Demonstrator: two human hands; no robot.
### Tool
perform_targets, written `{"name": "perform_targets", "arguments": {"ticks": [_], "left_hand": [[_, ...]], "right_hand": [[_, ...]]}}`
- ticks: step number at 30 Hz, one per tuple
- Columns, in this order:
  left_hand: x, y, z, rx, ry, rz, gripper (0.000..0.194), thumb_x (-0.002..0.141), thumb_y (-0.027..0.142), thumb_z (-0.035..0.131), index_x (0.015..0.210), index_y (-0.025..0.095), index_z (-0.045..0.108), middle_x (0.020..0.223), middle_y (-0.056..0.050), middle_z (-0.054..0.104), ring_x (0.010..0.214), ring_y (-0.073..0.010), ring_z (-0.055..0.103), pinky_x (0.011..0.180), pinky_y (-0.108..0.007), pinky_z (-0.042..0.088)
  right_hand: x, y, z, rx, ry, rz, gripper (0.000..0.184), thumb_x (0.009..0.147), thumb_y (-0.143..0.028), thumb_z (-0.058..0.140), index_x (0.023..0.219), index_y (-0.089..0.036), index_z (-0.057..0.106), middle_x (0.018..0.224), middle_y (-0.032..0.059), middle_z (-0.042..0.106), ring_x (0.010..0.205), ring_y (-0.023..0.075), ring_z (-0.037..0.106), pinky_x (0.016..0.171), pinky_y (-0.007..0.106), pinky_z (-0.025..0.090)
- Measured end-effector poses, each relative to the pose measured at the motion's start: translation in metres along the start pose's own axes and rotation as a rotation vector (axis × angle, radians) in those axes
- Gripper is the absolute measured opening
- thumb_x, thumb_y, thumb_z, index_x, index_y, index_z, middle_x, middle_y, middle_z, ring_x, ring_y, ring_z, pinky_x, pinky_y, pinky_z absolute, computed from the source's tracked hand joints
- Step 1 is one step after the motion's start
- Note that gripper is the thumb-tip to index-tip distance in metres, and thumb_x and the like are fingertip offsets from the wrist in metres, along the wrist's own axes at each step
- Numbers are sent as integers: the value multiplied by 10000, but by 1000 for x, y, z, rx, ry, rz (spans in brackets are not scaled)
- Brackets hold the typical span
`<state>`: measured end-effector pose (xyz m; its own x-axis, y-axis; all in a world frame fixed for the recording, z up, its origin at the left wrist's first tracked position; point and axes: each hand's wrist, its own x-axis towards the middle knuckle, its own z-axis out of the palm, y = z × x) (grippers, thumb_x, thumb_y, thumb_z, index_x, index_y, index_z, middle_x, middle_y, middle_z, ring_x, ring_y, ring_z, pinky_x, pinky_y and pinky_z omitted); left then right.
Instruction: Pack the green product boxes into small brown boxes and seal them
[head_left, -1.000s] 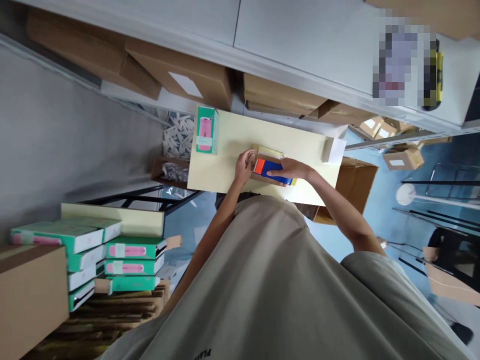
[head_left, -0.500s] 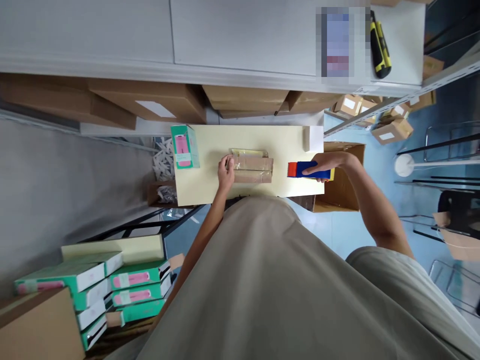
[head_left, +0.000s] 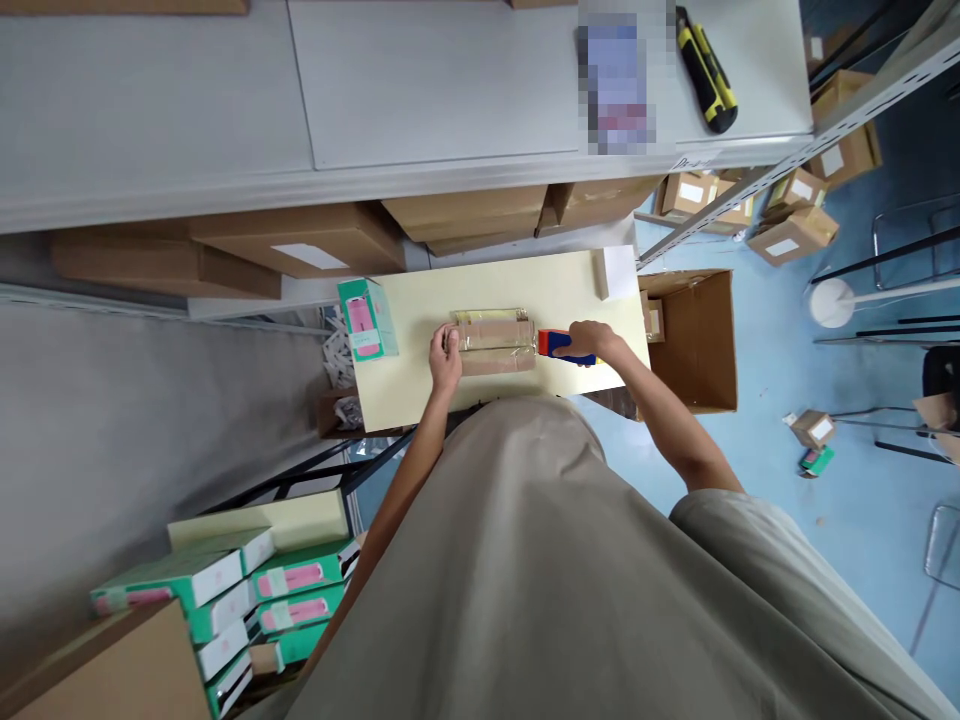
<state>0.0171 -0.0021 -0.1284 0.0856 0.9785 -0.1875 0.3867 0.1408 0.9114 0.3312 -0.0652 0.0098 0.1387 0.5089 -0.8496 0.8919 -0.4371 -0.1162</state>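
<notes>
A small brown cardboard box (head_left: 495, 359) lies on the cream tabletop (head_left: 420, 400), with shiny clear tape along its top. My left hand (head_left: 445, 358) is closed on the box's left end, thumb on top. My right hand (head_left: 586, 341) grips a blue tape dispenser (head_left: 561, 345) with a red front, whose tip is at the right end of the box. Behind the box shows a yellowish, shiny strip (head_left: 491, 315), partly hidden.
A green box with a pink picture (head_left: 366, 320) stands at the table's left end, a white box (head_left: 616, 273) at the back right. An open carton (head_left: 705, 340) sits right of the table. A utility knife (head_left: 706, 70) lies on the shelf above.
My right hand has brought the tape dispenser leftward to the right end of the cardboard box. My left hand stays on the box. The whole view has turned slightly.
</notes>
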Motion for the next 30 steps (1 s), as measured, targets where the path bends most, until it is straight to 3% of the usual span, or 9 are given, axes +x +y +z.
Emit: {"name": "perform_targets", "arguments": {"ticks": [4,7,11,13,15,18,21,25,30], "left_hand": [[-1,3,0,21,-1,2,460,1089,593,533,1272,197,680,1371,-180,748,1314,-286,683,1206,-423,501],[-3,7,-2,60,0,-25,460,1115,551,520,1314,168,680,1391,-196,743,1334,-287,689,1214,-418,504],[-8,23,-6,156,80,11,510,1100,477,585,1455,116,645,1507,-255,676,1432,-331,645,1267,-471,469],[-14,42,-4,196,159,109,500,1095,434,596,1475,114,646,1536,-257,661,1467,-345,613,1293,-503,440],[-22,71,3,199,150,256,414,1103,406,585,1403,146,701,1452,-223,720,1407,-335,644,1260,-509,473],[-33,127,18,165,22,530,271,1117,368,597,1274,227,767,1282,-135,787,1243,-285,706,1168,-476,537],[-33,183,34,66,20,711,271,1115,296,610,1350,248,736,1243,-114,769,1182,-252,708,1066,-418,583],[-3,239,45,-31,85,728,432,1096,196,589,1522,258,617,1262,-119,730,1084,-230,712,929,-367,612],[48,283,37,-59,115,688,503,1068,179,628,1561,272,599,1339,-136,703,1174,-254,728,995,-399,620]], "right_hand": [[7,-21,27,-74,252,23,374,973,-454,832,1151,-126,813,1092,239,835,1153,385,786,925,402,557],[7,-25,44,-62,378,107,324,1070,-366,705,1211,-87,790,1172,260,822,1151,360,779,919,396,528],[-5,-15,53,119,452,177,477,1117,-536,626,1249,-100,766,1199,251,823,1145,344,785,876,351,518],[-16,-12,51,252,463,191,547,1116,-611,587,1236,-104,754,1164,253,824,1100,348,798,813,341,511],[-29,-15,43,362,504,185,581,1104,-649,570,1228,-104,729,1112,246,824,1029,348,805,761,340,500],[-49,-30,17,481,663,91,534,1070,-631,585,1225,-129,684,1023,202,822,926,336,789,728,342,493],[-69,-53,-29,591,858,-127,472,1017,-586,585,1240,-173,635,945,134,803,849,333,752,725,365,514],[-87,-87,-104,562,1044,-413,567,974,-563,588,1373,-162,558,984,137,789,861,365,735,774,439,568],[-71,-129,-183,248,1190,-603,585,1042,-485,507,1465,-81,509,1117,228,786,1034,421,737,985,569,565]]}}
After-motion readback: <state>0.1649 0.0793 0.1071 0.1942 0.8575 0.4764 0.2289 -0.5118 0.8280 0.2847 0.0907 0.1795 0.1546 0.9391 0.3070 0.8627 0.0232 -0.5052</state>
